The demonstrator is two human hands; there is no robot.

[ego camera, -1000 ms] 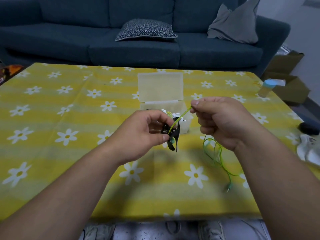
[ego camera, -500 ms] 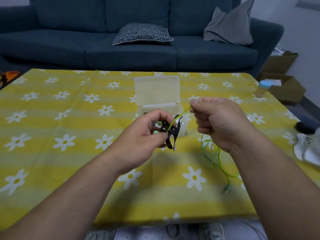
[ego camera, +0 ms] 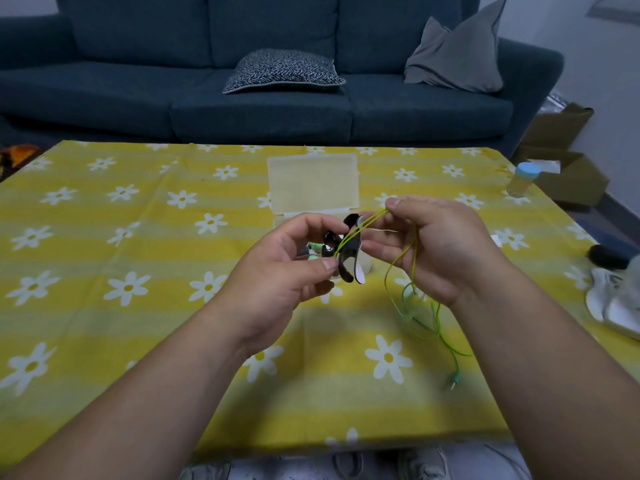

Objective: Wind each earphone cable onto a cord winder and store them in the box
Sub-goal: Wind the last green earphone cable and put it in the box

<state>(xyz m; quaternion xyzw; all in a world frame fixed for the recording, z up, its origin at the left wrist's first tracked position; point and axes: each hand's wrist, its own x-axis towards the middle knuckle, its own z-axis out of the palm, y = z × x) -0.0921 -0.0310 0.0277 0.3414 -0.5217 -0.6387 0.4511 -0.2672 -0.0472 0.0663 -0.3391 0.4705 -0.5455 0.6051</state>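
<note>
On yellow tablecloth (ego camera: 104, 306), open clear box (ego camera: 311, 181), contents mostly hidden

A yellow tablecloth (ego camera: 104, 237) printed with white daisies covers the worktop. Behind it stands a dark blue sofa (ego camera: 259, 112) carrying a black-and-white patterned cushion (ego camera: 282, 71) and a grey cushion (ego camera: 457, 57). A blue-capped jar (ego camera: 521, 180) stands at the cloth's far right corner, cardboard boxes (ego camera: 581, 183) beyond it on the floor.
</note>
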